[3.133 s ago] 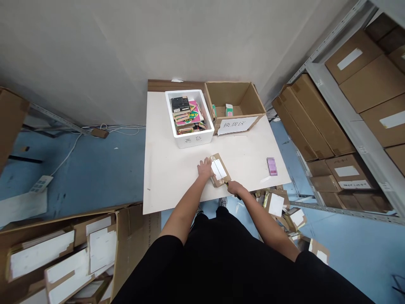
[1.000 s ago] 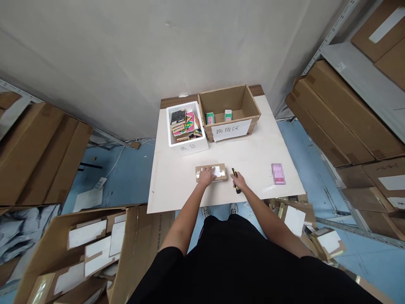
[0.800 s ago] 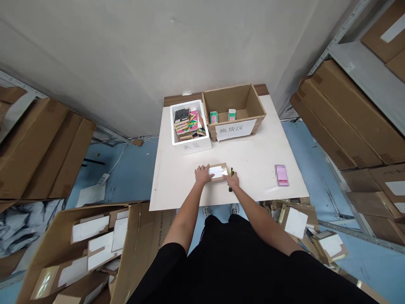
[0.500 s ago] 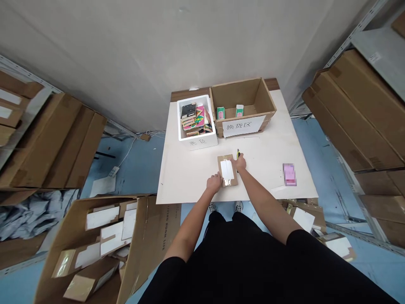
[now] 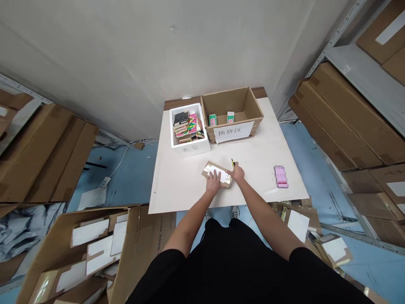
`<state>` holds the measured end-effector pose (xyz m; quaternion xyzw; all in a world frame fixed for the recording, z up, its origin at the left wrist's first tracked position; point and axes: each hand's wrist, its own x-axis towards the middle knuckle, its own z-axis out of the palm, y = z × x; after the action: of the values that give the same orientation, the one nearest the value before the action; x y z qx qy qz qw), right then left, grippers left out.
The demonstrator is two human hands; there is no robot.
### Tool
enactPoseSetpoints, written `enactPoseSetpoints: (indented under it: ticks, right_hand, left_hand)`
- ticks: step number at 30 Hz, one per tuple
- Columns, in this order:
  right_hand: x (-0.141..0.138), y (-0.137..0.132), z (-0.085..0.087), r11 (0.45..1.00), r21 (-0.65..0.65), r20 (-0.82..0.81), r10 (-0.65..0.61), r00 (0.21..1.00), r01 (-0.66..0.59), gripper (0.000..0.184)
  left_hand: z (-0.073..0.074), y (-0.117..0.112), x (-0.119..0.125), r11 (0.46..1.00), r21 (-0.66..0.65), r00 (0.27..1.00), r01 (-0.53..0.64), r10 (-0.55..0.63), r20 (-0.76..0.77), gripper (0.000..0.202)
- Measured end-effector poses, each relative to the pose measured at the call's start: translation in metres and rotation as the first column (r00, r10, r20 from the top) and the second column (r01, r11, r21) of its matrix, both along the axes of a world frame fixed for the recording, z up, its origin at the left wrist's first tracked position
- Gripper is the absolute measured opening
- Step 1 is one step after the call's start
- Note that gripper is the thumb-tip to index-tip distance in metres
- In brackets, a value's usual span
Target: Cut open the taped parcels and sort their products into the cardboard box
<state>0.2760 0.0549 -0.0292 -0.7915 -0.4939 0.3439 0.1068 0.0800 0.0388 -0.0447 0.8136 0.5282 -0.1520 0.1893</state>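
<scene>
A small taped cardboard box (image 5: 207,167) with a white label lies at an angle on the white table (image 5: 177,185). My left hand (image 5: 213,181) rests on its top with the fingers spread over the label. At the box's right end is my right hand (image 5: 237,172), closed around a yellow and black utility knife (image 5: 233,162) whose front end points away from me. Most of the knife's handle is hidden in my fingers.
Behind stand a white foam box (image 5: 196,148) of small packs and an open carton (image 5: 257,120) with two green boxes. A pink blurred item (image 5: 281,176) lies at the right. Parcel-filled cartons (image 5: 133,249) flank the table, near shelves (image 5: 344,59).
The small box has turned from upright to slanted, its far end swinging left. My left hand has moved from its lower left side onto its top. My right hand still holds the knife.
</scene>
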Motion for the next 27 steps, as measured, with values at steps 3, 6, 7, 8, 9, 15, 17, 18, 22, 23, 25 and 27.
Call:
enactPoseSetpoints:
  ticks: [3, 6, 7, 8, 9, 15, 17, 18, 22, 23, 25, 27]
  right_hand:
    - [0.008, 0.027, 0.012, 0.996, 0.072, -0.057, -0.042, 0.997, 0.046, 0.038]
    - [0.028, 0.02, 0.014, 0.997, 0.053, -0.237, -0.034, 0.971, 0.048, 0.024]
    - [0.035, 0.011, 0.012, 1.0, 0.025, -0.291, -0.011, 0.957, 0.019, 0.022]
    - [0.041, 0.001, 0.009, 1.0, -0.006, -0.331, 0.013, 0.943, -0.016, 0.019]
    - [0.046, -0.011, 0.005, 0.998, -0.041, -0.361, 0.031, 0.932, -0.049, 0.017]
    - [0.049, -0.048, -0.014, 0.983, -0.145, -0.488, 0.025, 0.872, -0.11, 0.017]
    - [0.044, -0.048, -0.017, 0.986, -0.146, -0.519, -0.002, 0.855, -0.086, 0.019]
    - [0.042, -0.048, -0.019, 0.987, -0.144, -0.541, -0.02, 0.841, -0.069, 0.02]
    - [0.038, -0.051, -0.02, 0.986, -0.168, -0.665, -0.107, 0.739, -0.008, 0.025]
    - [0.038, -0.053, -0.019, 0.984, -0.178, -0.691, -0.124, 0.712, -0.001, 0.025]
    - [0.038, -0.057, -0.017, 0.981, -0.196, -0.722, -0.143, 0.677, -0.001, 0.026]
    - [0.039, -0.061, -0.014, 0.978, -0.208, -0.731, -0.148, 0.666, -0.011, 0.027]
  left_hand:
    - [-0.01, -0.026, 0.02, 0.97, 0.068, 0.971, -0.232, 0.235, -0.039, 0.102]
    - [-0.014, -0.037, 0.034, 0.946, 0.096, 0.949, -0.309, 0.314, -0.041, 0.104]
    - [-0.013, -0.037, 0.036, 0.943, 0.107, 0.946, -0.316, 0.322, -0.039, 0.104]
    - [-0.013, -0.037, 0.037, 0.941, 0.116, 0.945, -0.318, 0.324, -0.041, 0.104]
    - [-0.012, -0.036, 0.038, 0.941, 0.121, 0.945, -0.316, 0.324, -0.049, 0.104]
    - [-0.009, -0.027, 0.039, 0.943, 0.131, 0.942, -0.307, 0.32, -0.097, 0.102]
    - [-0.009, -0.026, 0.04, 0.941, 0.132, 0.94, -0.312, 0.326, -0.098, 0.102]
    - [-0.009, -0.026, 0.04, 0.94, 0.134, 0.94, -0.314, 0.328, -0.099, 0.101]
    - [-0.008, -0.026, 0.043, 0.937, 0.149, 0.935, -0.315, 0.334, -0.122, 0.099]
    - [-0.007, -0.026, 0.043, 0.937, 0.145, 0.934, -0.316, 0.335, -0.125, 0.099]
    - [-0.005, -0.025, 0.044, 0.937, 0.125, 0.933, -0.325, 0.34, -0.12, 0.1]
    - [-0.003, -0.025, 0.044, 0.935, 0.099, 0.932, -0.339, 0.349, -0.1, 0.102]
